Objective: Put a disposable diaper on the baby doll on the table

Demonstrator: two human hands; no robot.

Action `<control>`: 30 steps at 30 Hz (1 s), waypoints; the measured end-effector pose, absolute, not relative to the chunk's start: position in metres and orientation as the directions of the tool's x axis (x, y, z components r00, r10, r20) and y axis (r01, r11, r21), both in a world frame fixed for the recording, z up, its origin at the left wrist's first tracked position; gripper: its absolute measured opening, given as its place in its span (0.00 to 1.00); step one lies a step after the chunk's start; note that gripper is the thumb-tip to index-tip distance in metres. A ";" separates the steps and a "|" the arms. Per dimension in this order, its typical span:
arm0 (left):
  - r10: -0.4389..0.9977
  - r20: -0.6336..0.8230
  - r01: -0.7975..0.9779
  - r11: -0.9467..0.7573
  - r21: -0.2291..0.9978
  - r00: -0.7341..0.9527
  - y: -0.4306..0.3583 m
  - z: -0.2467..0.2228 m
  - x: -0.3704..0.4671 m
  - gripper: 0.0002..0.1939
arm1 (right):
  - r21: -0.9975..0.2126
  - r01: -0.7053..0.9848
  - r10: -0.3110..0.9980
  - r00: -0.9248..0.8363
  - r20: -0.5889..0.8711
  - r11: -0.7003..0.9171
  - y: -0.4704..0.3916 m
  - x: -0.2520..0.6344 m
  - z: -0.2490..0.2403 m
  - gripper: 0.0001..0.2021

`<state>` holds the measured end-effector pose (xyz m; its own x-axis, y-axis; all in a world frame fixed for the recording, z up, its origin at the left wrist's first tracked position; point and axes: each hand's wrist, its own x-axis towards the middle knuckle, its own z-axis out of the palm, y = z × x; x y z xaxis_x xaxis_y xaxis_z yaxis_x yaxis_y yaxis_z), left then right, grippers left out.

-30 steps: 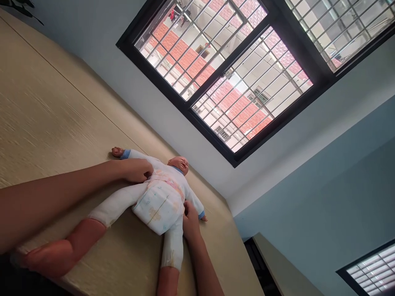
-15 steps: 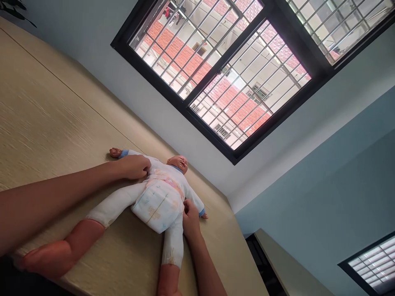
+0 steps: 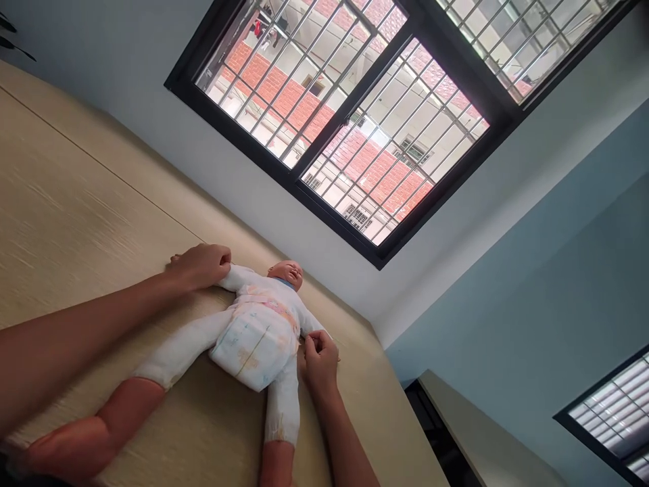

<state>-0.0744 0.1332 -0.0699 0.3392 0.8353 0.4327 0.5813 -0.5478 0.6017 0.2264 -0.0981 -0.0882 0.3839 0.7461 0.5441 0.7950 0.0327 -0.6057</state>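
A baby doll (image 3: 288,272) lies on its back, with its head toward the window wall and its legs toward me. Its top (image 3: 268,292) is white, and a white printed diaper (image 3: 251,348) covers its hips, with a pinkish band at the waist. My left hand (image 3: 203,265) is closed over the doll's arm on the left, hiding most of the forearm. By the other arm's sleeve, my right hand (image 3: 321,358) has its fingers curled and thumb drawn in. Whatever either hand may hold is hidden.
The doll lies on a light wood-grain table (image 3: 91,203) against the wall. Above it is a black-framed window (image 3: 349,122) with metal bars. A shelf-like unit (image 3: 456,419) stands beyond the table on the right. Dark leaves (image 3: 13,44) show at top left.
My left hand has moved outward from the doll's side onto its arm. My right hand has shifted from the diaper's edge to the sleeve. The view has tilted slightly.
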 end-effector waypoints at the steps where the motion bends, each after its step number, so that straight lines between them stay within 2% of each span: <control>1: 0.820 0.454 0.584 -0.568 0.580 0.347 0.128 -0.067 -0.071 0.09 | -0.610 0.791 0.742 0.379 0.553 0.051 -0.098 0.224 -0.088 0.11; 5: 0.695 0.528 0.501 -0.719 0.483 0.488 0.107 -0.062 -0.057 0.07 | -0.612 0.782 0.724 0.351 0.593 0.123 -0.100 0.210 -0.084 0.11; 9: 0.643 0.541 0.458 -0.766 0.451 0.542 0.099 -0.066 -0.050 0.08 | -0.674 0.694 0.713 0.338 0.614 0.251 -0.110 0.189 -0.070 0.11; 11: 0.643 0.529 0.451 -0.766 0.458 0.554 0.097 -0.069 -0.048 0.08 | -0.635 0.688 0.708 0.249 0.661 0.351 -0.119 0.174 -0.058 0.11; 13: 0.640 0.513 0.438 -0.767 0.468 0.572 0.095 -0.070 -0.045 0.08 | -0.523 0.733 0.742 0.038 0.670 0.434 -0.128 0.157 -0.047 0.12; 15: 0.627 0.508 0.420 -0.776 0.471 0.591 0.093 -0.069 -0.044 0.08 | -0.413 0.800 0.809 -0.147 0.569 0.435 -0.135 0.144 -0.042 0.29; 16: 0.620 0.509 0.412 -0.781 0.469 0.596 0.091 -0.068 -0.044 0.08 | -0.382 0.829 0.844 -0.183 0.505 0.408 -0.137 0.139 -0.041 0.38; 17: 0.615 0.514 0.407 -0.786 0.466 0.598 0.090 -0.068 -0.044 0.08 | -0.374 0.850 0.870 -0.178 0.459 0.371 -0.137 0.137 -0.043 0.43; 18: 0.613 0.517 0.406 -0.788 0.464 0.598 0.089 -0.067 -0.045 0.08 | -0.387 0.859 0.883 -0.143 0.447 0.335 -0.136 0.137 -0.045 0.43; 21: 0.622 0.511 0.415 -0.780 0.468 0.593 0.089 -0.066 -0.047 0.08 | -0.469 0.821 0.831 -0.010 0.556 0.324 -0.129 0.146 -0.053 0.26; 24: 0.645 0.510 0.437 -0.762 0.477 0.568 0.093 -0.067 -0.048 0.08 | -0.479 0.808 0.738 0.085 0.670 0.342 -0.121 0.162 -0.058 0.11; 26: 0.667 0.519 0.459 -0.745 0.485 0.534 0.097 -0.068 -0.049 0.09 | -0.483 0.827 0.705 0.159 0.691 0.287 -0.117 0.172 -0.061 0.07; 30: 0.740 0.515 0.531 -0.671 0.518 0.432 0.112 -0.069 -0.054 0.08 | -0.549 0.832 0.691 0.350 0.632 0.081 -0.108 0.194 -0.070 0.08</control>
<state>-0.0543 0.1119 -0.0686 0.4322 0.7402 0.5150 0.5310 -0.6706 0.5181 0.1940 -0.1081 -0.0705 0.3504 0.6911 0.6321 0.8318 0.0806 -0.5492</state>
